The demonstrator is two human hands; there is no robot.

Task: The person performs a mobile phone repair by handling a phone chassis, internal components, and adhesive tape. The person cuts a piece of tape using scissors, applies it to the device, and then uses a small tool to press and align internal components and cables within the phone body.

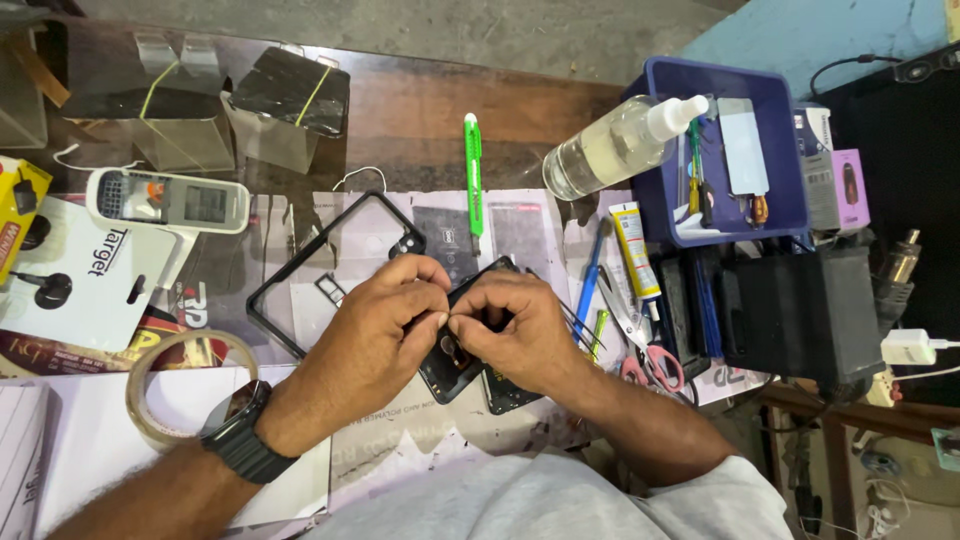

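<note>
I log open counter (420, 120) ahead; scissors (655, 365) and blue bin (655, 200) block right, tape roll (170, 385) left.

**Both hands meeting over a dark phone**

The left hand (375, 325) and right hand (515, 335) are pinching at a phone (462, 345) lying on the counter (420, 115). A black case (300, 275) is lying just left; scissors (650, 355) and a blue bin (722, 150) are sitting right.

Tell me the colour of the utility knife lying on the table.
Bright green utility knife, in the head view.
</note>
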